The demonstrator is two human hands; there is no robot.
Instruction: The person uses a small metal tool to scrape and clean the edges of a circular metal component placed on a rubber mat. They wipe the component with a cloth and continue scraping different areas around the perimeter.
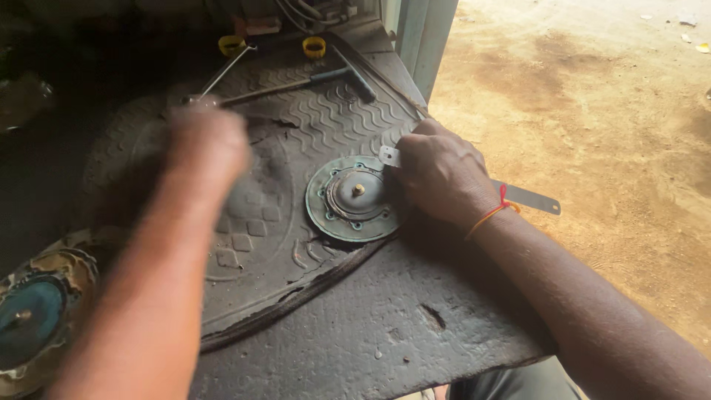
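A round green-grey metal disc [354, 198] with a brass stud at its centre lies flat on a dark rubber mat [311, 118]. My right hand [441, 178] rests at the disc's right edge, shut on a flat metal blade [527, 197] whose ends stick out on both sides of the fist. A red and orange thread circles that wrist. My left hand [204, 144] is blurred, raised over the mat to the left of the disc; whether it holds anything is unclear.
A hammer [326, 78] and a thin metal tool [222, 74] lie at the mat's far end, near two yellow caps [314, 47]. Another round part with a teal centre [33, 318] sits at the lower left. Sandy ground [592, 111] lies to the right.
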